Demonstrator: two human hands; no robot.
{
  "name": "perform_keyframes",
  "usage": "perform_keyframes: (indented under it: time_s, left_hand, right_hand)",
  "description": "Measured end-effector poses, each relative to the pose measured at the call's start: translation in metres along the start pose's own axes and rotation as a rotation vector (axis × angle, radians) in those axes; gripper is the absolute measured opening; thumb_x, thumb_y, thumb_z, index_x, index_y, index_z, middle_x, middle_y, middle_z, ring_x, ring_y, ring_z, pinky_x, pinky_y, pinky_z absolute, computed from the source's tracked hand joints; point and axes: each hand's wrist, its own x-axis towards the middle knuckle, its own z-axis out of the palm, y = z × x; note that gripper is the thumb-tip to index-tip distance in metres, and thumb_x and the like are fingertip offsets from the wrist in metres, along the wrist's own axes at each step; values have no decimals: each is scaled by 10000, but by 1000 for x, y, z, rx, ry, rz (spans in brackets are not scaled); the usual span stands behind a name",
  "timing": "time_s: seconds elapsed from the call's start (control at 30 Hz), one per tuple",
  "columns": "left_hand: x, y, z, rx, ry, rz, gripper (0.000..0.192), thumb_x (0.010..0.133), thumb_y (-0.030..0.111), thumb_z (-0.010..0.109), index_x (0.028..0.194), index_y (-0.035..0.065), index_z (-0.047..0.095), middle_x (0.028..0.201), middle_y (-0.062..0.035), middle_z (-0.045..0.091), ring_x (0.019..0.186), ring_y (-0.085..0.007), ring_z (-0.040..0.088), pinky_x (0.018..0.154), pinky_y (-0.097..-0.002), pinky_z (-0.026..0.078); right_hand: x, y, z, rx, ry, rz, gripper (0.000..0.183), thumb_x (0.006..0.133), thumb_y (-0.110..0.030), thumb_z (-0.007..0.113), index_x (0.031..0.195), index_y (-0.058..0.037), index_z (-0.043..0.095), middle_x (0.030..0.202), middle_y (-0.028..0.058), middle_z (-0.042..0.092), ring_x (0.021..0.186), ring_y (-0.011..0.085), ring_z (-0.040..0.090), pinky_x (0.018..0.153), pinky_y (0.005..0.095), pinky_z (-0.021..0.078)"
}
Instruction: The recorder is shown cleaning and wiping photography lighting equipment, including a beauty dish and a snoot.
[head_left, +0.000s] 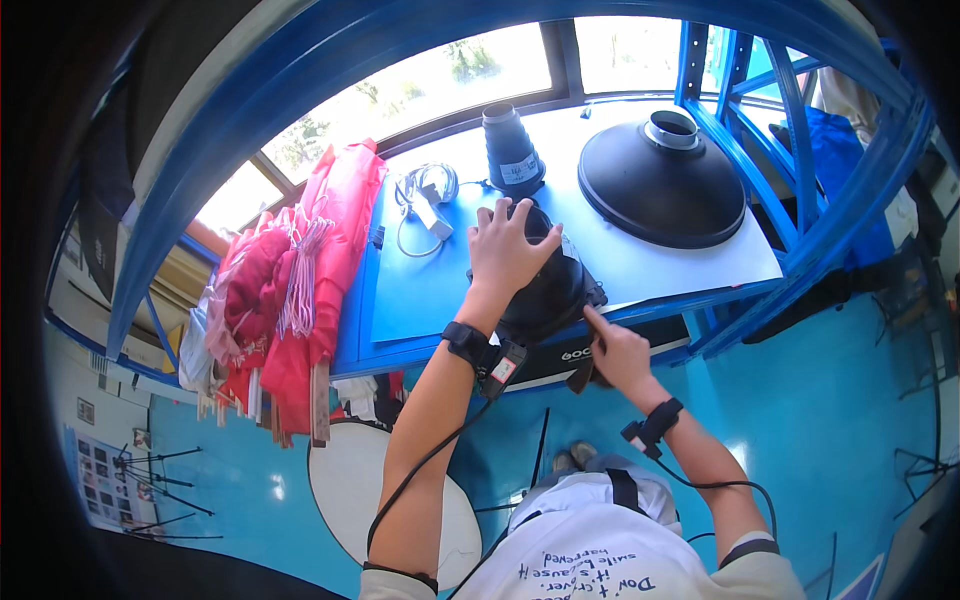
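Observation:
A black studio-light reflector (544, 304) stands near the front edge of the blue shelf, with small fittings on its right rim. My left hand (510, 244) grips its top from above, fingers spread around it; the palm hides part of the body. With its index finger stretched out, my right hand (622, 352) touches the fitting (595, 294) at the rim's lower right. The other fingers are curled, and what may be in them is hidden. Something brown (581, 376) shows just below that hand. Behind the reflector stands a grey conical snoot (511, 154) with a written label.
A wide black beauty dish (660, 184) lies at the shelf's right. Coiled cable (427, 195) sits at the left, beside red fabric (349, 217) and several hangers (304, 277). Blue rack uprights (795, 142) flank the right. A round white panel (375, 487) is below.

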Motion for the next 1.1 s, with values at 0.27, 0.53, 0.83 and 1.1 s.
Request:
perform_keyframes:
  time_s: [0.27,0.53,0.83,1.1]
  left_hand:
    - [3,3,-6,-27,-105,-18,654,806,584,593,1272,125,580,1332,-146,519,1231,-338,449,979,-510,382]
    - [5,5,-5,-34,-96,-31,665,802,581,597,1268,107,581,1327,-144,515,1230,-339,447,977,-501,381]
    - [1,5,-2,-12,10,-9,577,807,554,622,1211,142,615,1259,-83,549,1178,-306,484,957,-508,403]
    - [6,1,-1,47,-22,48,574,836,566,585,1231,150,584,1230,-111,533,1161,-321,492,936,-528,413]
  right_hand:
    - [3,-10,17,34,153,-153,295,814,-128,643,1108,-130,661,736,75,608,684,278,625,585,397,512]
    - [17,-25,29,188,388,-33,81,782,-101,670,850,-79,633,738,89,590,704,287,620,596,389,505]
    - [24,-23,20,134,346,111,65,773,-110,668,799,-71,622,733,101,620,704,298,639,600,393,516]
    - [8,-61,51,241,304,-85,102,738,-94,685,765,-79,587,723,81,601,694,276,618,596,392,503]
